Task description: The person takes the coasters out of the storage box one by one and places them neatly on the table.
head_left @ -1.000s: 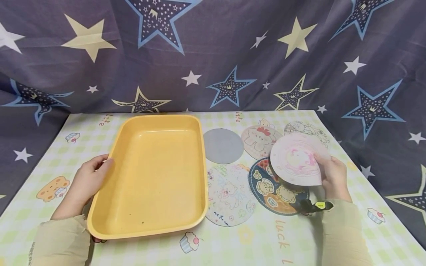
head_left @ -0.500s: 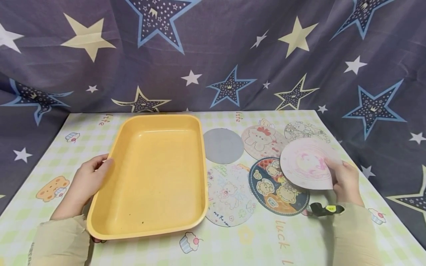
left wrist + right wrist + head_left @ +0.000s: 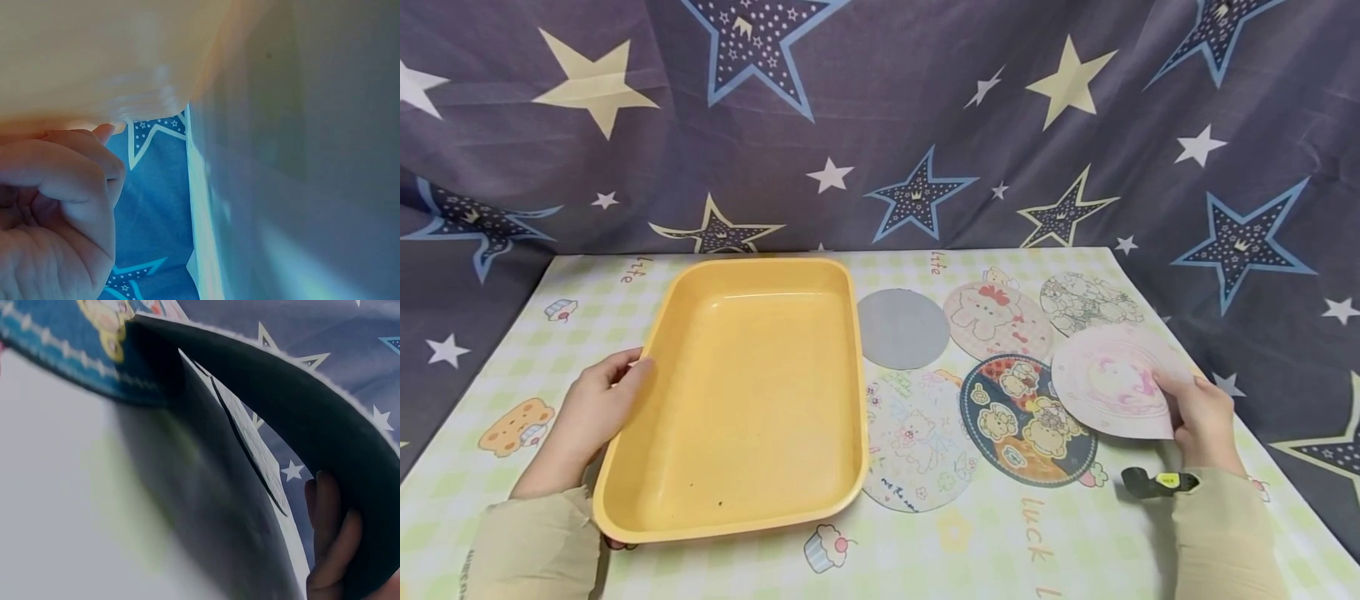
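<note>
My right hand [image 3: 1207,421] pinches the right edge of a pale pink round mat [image 3: 1112,382], thumb on top. The mat is bent; its dark underside [image 3: 350,419] shows in the right wrist view, with fingers beneath. Its left edge lies close to a navy round mat [image 3: 1030,421] printed with bears. At the left, my left hand [image 3: 597,410] holds the side of a yellow rectangular tray [image 3: 767,400], thumb at the rim. In the left wrist view, curled fingers [image 3: 75,169] lie against the tray's outer wall [image 3: 94,69].
Between tray and hand lie a grey round mat [image 3: 904,330], a pink bunny mat [image 3: 996,321] and a white mat with a drawn bear [image 3: 917,446]. A line-drawn mat [image 3: 1086,300] lies at the back right. A star-printed cloth [image 3: 880,108] hangs behind the table.
My right hand has moved right and slightly toward me with the pale pink mat, uncovering more of the navy and bunny mats. The left hand and tray have stayed put.
</note>
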`<state>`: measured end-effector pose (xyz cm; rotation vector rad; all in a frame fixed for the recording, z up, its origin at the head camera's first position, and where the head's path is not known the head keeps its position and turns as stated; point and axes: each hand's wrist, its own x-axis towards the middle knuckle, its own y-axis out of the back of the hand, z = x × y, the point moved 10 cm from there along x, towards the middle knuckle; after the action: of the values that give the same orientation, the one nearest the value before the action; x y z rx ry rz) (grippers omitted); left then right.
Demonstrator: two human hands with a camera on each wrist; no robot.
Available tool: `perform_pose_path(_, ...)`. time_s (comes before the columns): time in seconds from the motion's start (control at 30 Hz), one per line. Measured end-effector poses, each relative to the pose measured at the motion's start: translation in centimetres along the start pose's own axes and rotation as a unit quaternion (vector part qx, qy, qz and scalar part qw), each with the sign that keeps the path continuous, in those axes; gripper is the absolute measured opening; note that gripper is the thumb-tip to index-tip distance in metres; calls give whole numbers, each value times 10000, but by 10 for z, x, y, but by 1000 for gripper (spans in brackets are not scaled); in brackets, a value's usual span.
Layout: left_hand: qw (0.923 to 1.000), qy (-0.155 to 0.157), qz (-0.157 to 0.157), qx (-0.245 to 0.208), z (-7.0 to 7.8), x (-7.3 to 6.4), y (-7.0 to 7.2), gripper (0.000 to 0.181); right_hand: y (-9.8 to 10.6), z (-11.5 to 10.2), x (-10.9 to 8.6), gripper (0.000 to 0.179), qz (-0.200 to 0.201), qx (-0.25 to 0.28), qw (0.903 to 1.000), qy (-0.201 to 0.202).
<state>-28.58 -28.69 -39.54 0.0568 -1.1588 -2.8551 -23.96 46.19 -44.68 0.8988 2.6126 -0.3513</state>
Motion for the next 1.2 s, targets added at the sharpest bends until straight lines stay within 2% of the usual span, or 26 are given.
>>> perform_pose_path(0.1,10000,13,-25,-64,0,0,-1,63,6,0,0,26,42,61,10000,-38)
perform_pose_path(0.47,9997,-37,-58,-215,2,0,-1,62,23,1,7,28,176,-416,9988,-178)
perform_pose_path(0.83,9999,-145,1,51,6,1,0,61,37,2,11,28,290,-768,9965,-162)
perform_pose_path(1.0,9998,-109,-44,140,5,2,0,62,40,2,10,26,271,-1304,9909,-175)
perform_pose_path(1.2,9996,-120,-113,207,3,2,-1,64,45,4,8,31,305,-2052,9778,-285)
